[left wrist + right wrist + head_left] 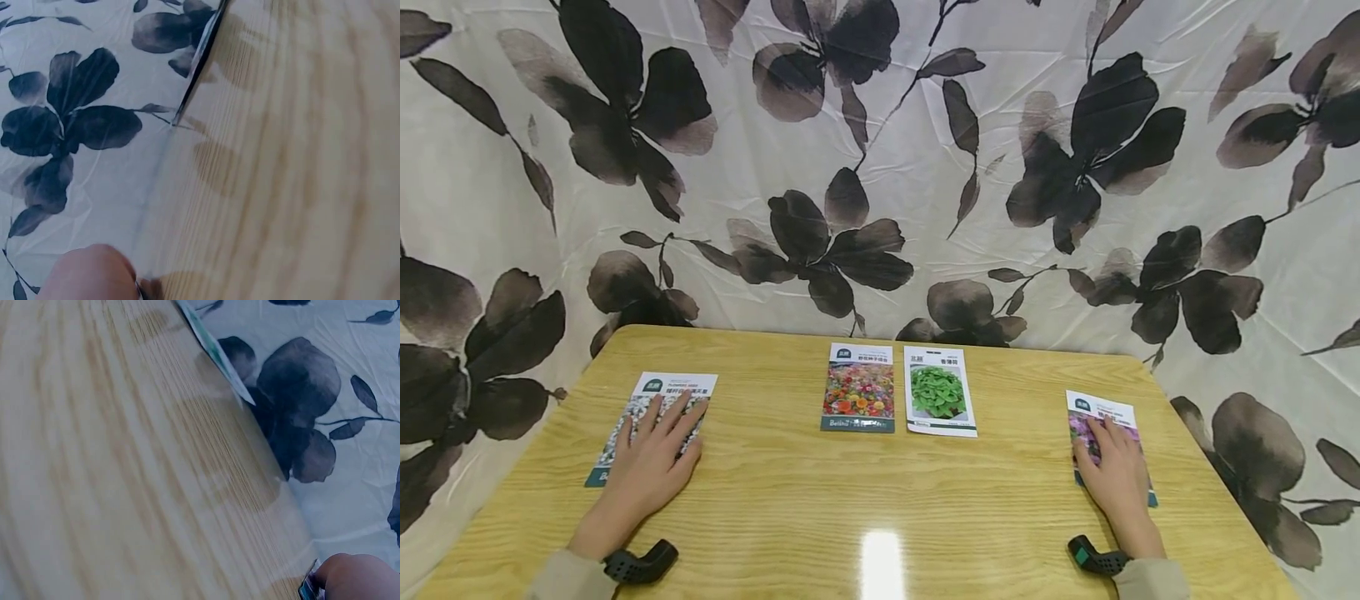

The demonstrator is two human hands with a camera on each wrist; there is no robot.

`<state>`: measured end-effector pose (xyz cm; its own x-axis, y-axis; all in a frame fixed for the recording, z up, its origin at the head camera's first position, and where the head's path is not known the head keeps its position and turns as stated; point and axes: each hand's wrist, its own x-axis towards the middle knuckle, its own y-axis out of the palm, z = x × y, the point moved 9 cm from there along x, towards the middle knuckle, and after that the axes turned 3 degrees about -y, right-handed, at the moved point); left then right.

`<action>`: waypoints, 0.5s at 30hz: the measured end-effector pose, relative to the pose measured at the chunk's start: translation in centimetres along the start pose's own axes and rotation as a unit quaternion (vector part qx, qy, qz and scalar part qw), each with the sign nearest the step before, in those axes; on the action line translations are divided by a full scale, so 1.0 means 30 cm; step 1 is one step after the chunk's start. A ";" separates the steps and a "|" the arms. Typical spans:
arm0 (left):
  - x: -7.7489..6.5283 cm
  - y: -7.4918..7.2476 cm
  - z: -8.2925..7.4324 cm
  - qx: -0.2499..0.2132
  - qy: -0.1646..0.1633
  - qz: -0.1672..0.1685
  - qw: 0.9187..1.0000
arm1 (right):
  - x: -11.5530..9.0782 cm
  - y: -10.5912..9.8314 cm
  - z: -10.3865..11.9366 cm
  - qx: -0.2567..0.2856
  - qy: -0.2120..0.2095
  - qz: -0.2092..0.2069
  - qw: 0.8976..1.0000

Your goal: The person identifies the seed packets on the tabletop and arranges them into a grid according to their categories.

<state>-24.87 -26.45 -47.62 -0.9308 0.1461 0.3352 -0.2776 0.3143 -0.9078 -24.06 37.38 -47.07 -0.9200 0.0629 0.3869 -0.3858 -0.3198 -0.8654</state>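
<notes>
My left hand [651,457] rests flat, fingers spread, on a flower seed packet [688,386] with white blossoms at the table's left. On the right, my right hand [1114,471] lies with its fingers over a seed packet [1084,403] showing purple flowers; the hand covers much of its picture. Between the hands, toward the back, lie a seed packet with a colourful flower field [858,392] and a packet with green leaves [938,393], side by side. Each wrist view catches one digit, the left [90,275] and the right [356,578], low at a corner.
The wooden table [820,500] has a glare spot near its front. A white cloth with dark flowers [940,275] hangs behind and beside it. In the wrist views thin packets [199,59] [219,359] show nearly edge-on. Both wrists wear black bands [640,564] [1097,557].
</notes>
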 end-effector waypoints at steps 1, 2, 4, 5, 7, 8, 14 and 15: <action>0.001 -0.001 -0.002 -0.001 0.001 -0.001 1.000 | 0.001 -0.001 -0.001 0.000 0.000 0.000 1.000; 0.002 -0.003 -0.003 -0.001 0.002 -0.002 1.000 | 0.003 -0.001 -0.003 -0.001 0.000 0.001 1.000; 0.002 -0.007 -0.006 -0.006 0.003 -0.004 1.000 | 0.004 0.000 -0.005 -0.001 0.002 0.003 1.000; 0.002 -0.008 -0.006 -0.009 0.003 -0.005 1.000 | 0.004 0.002 -0.006 -0.001 0.004 0.005 1.000; 0.002 -0.013 -0.007 -0.015 0.004 -0.010 1.000 | 0.003 0.002 -0.007 -0.001 0.007 0.007 1.000; 0.002 -0.017 -0.007 -0.018 0.004 -0.014 1.000 | 0.003 0.002 -0.007 -0.001 0.008 0.007 1.000; 0.004 -0.022 -0.004 -0.012 0.010 -0.019 1.000 | 0.002 -0.001 0.000 0.004 0.009 0.009 1.000; 0.005 -0.020 -0.004 -0.009 0.011 -0.017 1.000 | 0.002 -0.001 0.000 0.004 0.010 0.009 1.000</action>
<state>-24.83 -26.51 -47.00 -0.9154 0.1557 0.3711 -0.3043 0.3356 -0.8915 -24.10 37.38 -47.00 -0.9277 0.0754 0.3656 -0.3693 -0.3280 -0.8695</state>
